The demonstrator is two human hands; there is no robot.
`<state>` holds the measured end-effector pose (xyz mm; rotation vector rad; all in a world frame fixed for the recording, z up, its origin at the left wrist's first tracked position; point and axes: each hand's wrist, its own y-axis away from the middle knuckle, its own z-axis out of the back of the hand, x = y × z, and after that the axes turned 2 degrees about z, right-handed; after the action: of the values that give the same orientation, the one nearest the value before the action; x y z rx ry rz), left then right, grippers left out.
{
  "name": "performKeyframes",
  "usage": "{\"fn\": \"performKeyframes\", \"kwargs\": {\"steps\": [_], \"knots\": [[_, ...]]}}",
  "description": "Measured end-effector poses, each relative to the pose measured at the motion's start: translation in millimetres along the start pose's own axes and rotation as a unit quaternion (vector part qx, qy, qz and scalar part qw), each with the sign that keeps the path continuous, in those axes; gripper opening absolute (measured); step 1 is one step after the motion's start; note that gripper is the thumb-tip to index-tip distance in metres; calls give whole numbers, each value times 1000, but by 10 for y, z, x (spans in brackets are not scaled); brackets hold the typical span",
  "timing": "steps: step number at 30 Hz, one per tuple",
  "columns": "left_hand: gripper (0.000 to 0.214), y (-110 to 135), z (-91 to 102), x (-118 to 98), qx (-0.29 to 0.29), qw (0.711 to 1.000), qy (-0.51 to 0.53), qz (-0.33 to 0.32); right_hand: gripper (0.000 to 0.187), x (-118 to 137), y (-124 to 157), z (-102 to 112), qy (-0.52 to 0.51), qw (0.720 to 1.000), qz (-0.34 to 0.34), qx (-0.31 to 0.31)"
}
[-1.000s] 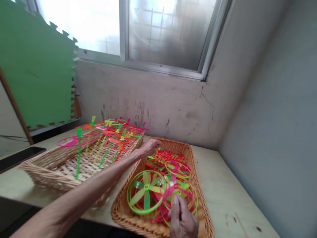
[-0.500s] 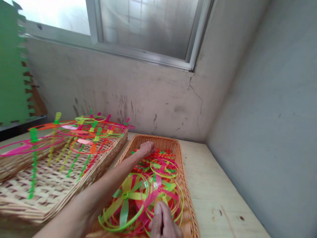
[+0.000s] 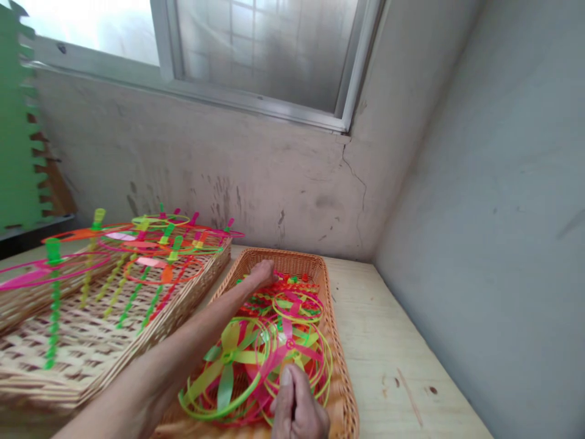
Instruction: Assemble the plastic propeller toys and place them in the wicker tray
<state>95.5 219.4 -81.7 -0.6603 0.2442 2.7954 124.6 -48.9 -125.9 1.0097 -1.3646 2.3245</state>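
- Left hand (image 3: pixel 264 273): beside the twisted sticks (image 3: pixel 299 288), fingertips hidden, so its grip cannot be told
- Right hand (image 3: pixel 301 407): curled, thumb against forefinger, any hold unclear; ringed propellers (image 3: pixel 289 344) just beyond it
- Orange-brown basket (image 3: pixel 342 347) beneath both hands

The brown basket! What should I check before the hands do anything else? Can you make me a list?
1. Brown basket standing on the table: ok.
2. Left hand over the basket's far end, by the twisted sticks: ok.
3. Left fingers gripping a stick: cannot tell, they're hidden.
4. Right hand closed, thumb against fingers: ok; what it holds: cannot tell.
5. Ringed propellers lying apart: not ok, they overlap.
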Motion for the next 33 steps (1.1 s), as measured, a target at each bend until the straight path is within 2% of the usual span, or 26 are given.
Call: {"fn": "performKeyframes", "kwargs": {"steps": [2, 4, 9, 11, 13, 14, 15, 16, 19, 24, 26, 29, 31, 33], "knots": [[17, 51, 95, 39, -3, 997, 79, -7, 40, 15, -9, 29, -13, 1000, -12, 3], [23, 135, 204, 47, 8, 985, 173, -22, 40, 38, -21, 59, -32, 999, -31, -3], [27, 598, 455, 7, 63, 919, 384, -62, 38, 93, -51, 109, -96, 989, -108, -5], [21, 875, 519, 42, 90, 885, 453, -60, 38, 108, -66, 126, -119, 984, -133, 5], [18, 1165, 549, 129, 128, 814, 566, -36, 37, 123, -86, 153, -146, 977, -158, 16], [21, 1306, 549, 185, 143, 790, 595, -31, 36, 131, -99, 172, -164, 971, -172, 22], [25, 1442, 541, 245, 153, 780, 606, -34, 37, 138, -116, 196, -185, 964, -189, 30], [29, 1570, 524, 303, 158, 784, 598, -44, 37, 145, -136, 225, -208, 955, -210, 41], [36, 1903, 445, 429, 154, 821, 545, -71, 41, 160, -220, 323, -263, 922, -268, 91], [39, 2249, 332, 502, 111, 840, 525, -85, 41, 151, -388, 437, -255, 897, -270, 238], [36, 2303, 300, 527, 88, 853, 507, -89, 37, 131, -427, 432, -218, 899, -215, 313], [35, 2305, 230, 577, 62, 864, 493, -86, 39, 68, -420, 375, -138, 903, -43, 405], [36, 2278, 172, 611, 54, 862, 498, -76, 41, 11, -383, 328, -95, 908, 35, 406], [36, 2254, 124, 637, 48, 862, 501, -68, 37, -36, -351, 300, -71, 927, 58, 363]]}}
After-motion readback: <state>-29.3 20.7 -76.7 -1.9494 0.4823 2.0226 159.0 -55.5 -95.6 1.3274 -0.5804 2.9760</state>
